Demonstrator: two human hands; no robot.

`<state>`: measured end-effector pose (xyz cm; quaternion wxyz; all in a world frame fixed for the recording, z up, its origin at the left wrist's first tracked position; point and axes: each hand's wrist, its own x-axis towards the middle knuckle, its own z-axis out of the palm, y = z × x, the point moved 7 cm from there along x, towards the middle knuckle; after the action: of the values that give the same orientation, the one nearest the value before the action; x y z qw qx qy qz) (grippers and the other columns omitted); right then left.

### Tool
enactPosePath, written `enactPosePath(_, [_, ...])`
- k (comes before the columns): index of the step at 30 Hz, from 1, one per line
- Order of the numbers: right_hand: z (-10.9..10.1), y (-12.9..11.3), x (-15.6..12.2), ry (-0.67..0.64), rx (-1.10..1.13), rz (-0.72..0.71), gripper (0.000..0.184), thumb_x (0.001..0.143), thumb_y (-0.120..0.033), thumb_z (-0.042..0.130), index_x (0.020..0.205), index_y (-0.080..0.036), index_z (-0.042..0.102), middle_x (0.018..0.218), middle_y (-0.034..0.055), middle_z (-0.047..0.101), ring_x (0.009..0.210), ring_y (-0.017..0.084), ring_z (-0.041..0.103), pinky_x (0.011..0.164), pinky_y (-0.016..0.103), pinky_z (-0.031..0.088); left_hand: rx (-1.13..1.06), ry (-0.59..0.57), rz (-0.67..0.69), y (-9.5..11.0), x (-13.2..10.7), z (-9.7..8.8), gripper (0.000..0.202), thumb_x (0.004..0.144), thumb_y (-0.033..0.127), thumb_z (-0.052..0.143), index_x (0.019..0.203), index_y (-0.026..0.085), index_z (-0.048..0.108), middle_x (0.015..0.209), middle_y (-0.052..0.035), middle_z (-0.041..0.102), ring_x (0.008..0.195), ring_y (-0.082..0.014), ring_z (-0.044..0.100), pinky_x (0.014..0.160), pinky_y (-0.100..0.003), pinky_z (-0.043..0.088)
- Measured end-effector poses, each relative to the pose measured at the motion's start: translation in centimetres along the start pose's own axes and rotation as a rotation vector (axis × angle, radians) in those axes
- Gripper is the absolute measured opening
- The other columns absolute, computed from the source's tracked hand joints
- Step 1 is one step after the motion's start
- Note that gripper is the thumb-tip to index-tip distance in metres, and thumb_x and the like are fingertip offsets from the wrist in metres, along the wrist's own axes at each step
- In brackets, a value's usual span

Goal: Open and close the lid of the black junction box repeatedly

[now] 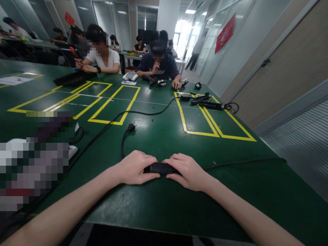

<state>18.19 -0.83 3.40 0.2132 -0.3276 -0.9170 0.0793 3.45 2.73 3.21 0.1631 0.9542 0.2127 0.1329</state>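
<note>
A black power adapter [161,168] lies on the green table between my two hands. My left hand [137,168] is closed around its left end, thumb on the near side and fingers on the far side. At the other end, my right hand [186,172] grips it the same way. Beyond my left hand, a short black cord stands curved on the table and ends in a two-pin plug [131,127]. A thin black cable [246,163] runs from behind my right hand toward the table's right edge. My fingers hide both ends of the adapter.
Yellow tape rectangles [202,133] mark the green table [153,201]. Another long black cable [112,120] crosses it to a heap of black adapters and cords [210,104]. Blurred-out items lie at the left. Two people sit across, near a power drill [151,80] and a white device [130,76].
</note>
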Motion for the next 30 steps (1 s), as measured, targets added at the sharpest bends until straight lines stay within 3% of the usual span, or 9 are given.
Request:
enactPosePath(3, [-0.2, -0.1, 0.0, 0.004, -0.017, 0.0, 0.034, 0.107, -0.042, 0.05, 0.117, -0.014, 0.067, 0.093, 0.0111, 0.071, 0.084, 0.023, 0.065, 0.074, 0.035, 0.051, -0.01, -0.009, 0.003, 0.2, 0.1, -0.1, 0.025, 0.101, 0.042, 0.059, 0.1, 0.019, 0.067, 0.082, -0.0014, 0.072, 0.07, -0.0182, 0.067, 0.065, -0.028, 0.043])
enactPosePath(8, [-0.6, -0.5, -0.4, 0.116, -0.052, -0.065, 0.044, 0.106, -0.051, 0.052, 0.118, -0.012, 0.068, 0.089, 0.0106, 0.072, 0.077, 0.022, 0.066, 0.068, 0.034, 0.049, -0.01, -0.006, 0.025, 0.4, 0.1, 0.2, 0.025, 0.101, 0.043, 0.059, 0.103, 0.019, 0.067, 0.085, -0.0017, 0.073, 0.072, -0.0182, 0.068, 0.066, -0.028, 0.043])
enactPosePath(17, [-0.3, -0.9, -0.2, 0.09, -0.034, -0.075, 0.04, 0.105, -0.05, 0.055, 0.115, -0.014, 0.068, 0.09, 0.0106, 0.073, 0.08, 0.021, 0.066, 0.069, 0.033, 0.05, 0.07, -0.022, 0.048, 0.5, 0.1, 0.8, 0.029, 0.101, 0.047, 0.059, 0.1, 0.019, 0.066, 0.084, -0.0016, 0.07, 0.071, -0.0185, 0.067, 0.062, -0.028, 0.042])
enactPosePath(23, [-0.6, -1.2, 0.0, 0.134, -0.051, -0.083, 0.033, 0.108, -0.04, 0.048, 0.116, -0.013, 0.065, 0.092, 0.0105, 0.074, 0.079, 0.021, 0.066, 0.068, 0.034, 0.048, 0.103, 0.047, 0.051, 0.5, 0.1, 0.3, 0.034, 0.101, 0.051, 0.058, 0.105, 0.019, 0.068, 0.084, -0.0028, 0.07, 0.073, -0.0189, 0.067, 0.063, -0.028, 0.043])
enactPosePath(30, [-0.8, -0.5, -0.2, 0.155, 0.009, -0.052, 0.023, 0.103, -0.034, 0.058, 0.116, -0.016, 0.064, 0.096, 0.0103, 0.075, 0.081, 0.022, 0.066, 0.071, 0.036, 0.049, 0.102, 0.123, 0.033, 0.2, -0.1, -0.5, 0.037, 0.103, 0.052, 0.055, 0.106, 0.018, 0.07, 0.083, -0.0037, 0.069, 0.073, -0.0187, 0.066, 0.064, -0.028, 0.045])
